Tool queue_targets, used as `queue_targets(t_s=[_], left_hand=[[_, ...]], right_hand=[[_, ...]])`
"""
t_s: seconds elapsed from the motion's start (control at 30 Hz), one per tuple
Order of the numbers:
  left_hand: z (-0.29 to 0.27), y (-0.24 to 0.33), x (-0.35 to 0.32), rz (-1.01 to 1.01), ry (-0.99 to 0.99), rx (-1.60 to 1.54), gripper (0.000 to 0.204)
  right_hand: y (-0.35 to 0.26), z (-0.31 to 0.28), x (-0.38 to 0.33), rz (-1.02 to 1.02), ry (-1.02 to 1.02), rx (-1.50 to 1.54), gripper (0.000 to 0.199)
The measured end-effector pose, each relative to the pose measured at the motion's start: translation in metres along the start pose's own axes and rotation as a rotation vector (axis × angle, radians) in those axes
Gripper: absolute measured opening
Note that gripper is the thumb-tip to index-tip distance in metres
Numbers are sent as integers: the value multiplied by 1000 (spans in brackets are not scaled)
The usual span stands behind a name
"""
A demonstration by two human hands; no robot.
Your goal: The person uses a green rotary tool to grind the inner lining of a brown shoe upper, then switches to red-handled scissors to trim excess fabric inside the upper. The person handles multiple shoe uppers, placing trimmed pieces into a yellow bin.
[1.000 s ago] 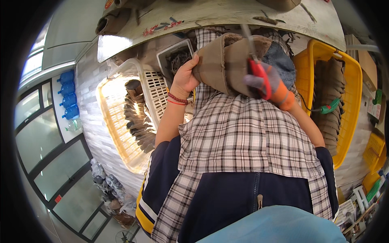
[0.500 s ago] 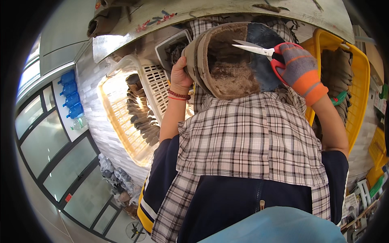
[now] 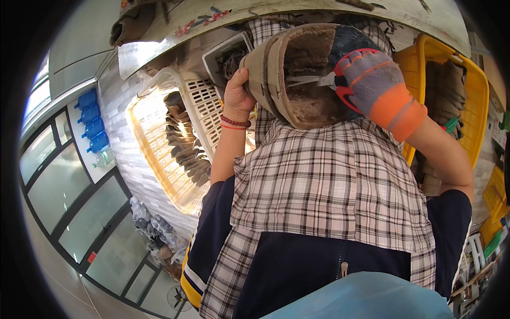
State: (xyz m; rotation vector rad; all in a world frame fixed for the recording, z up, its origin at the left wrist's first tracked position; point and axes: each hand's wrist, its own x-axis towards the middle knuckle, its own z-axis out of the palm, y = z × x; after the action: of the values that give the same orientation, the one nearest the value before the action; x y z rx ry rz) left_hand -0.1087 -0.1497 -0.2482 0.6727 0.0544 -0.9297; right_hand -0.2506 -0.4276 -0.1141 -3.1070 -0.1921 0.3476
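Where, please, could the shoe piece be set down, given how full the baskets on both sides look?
Little is free. The white basket at the left is stacked with pieces, bare only along its near rim. The yellow basket at the right is full too. The plaid apron below both hands is the widest bare patch.

Bright daylight, glare on the white basket (image 3: 159, 143), perhaps overexposed; edges warped.

Near the top centre, the bare left hand (image 3: 237, 91) grips the edge of a tan shoe (image 3: 297, 74), its fuzzy inside facing the camera. The right hand (image 3: 372, 85), in a grey and orange glove, holds scissors (image 3: 311, 81) whose blades lie inside the shoe. A white basket (image 3: 175, 143) sits at left, a yellow basket (image 3: 467, 95) at upper right, both holding dark pieces.
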Motion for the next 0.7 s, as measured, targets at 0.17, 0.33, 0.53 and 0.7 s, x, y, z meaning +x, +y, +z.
queue_targets(t_s=[0.17, 0.33, 0.53, 0.7], left_hand=[[10, 1, 1, 6, 26, 69, 51], [6, -8, -3, 38, 71, 103, 48], [-1, -8, 18, 77, -62, 105, 47], [36, 6, 24, -34, -135, 308, 58]], right_hand=[[0, 13, 9, -28, 43, -9, 20], [22, 1, -15, 153, 180, 148, 19], [62, 37, -56, 449, 557, 369, 29], [53, 104, -46, 772, 489, 884, 42]])
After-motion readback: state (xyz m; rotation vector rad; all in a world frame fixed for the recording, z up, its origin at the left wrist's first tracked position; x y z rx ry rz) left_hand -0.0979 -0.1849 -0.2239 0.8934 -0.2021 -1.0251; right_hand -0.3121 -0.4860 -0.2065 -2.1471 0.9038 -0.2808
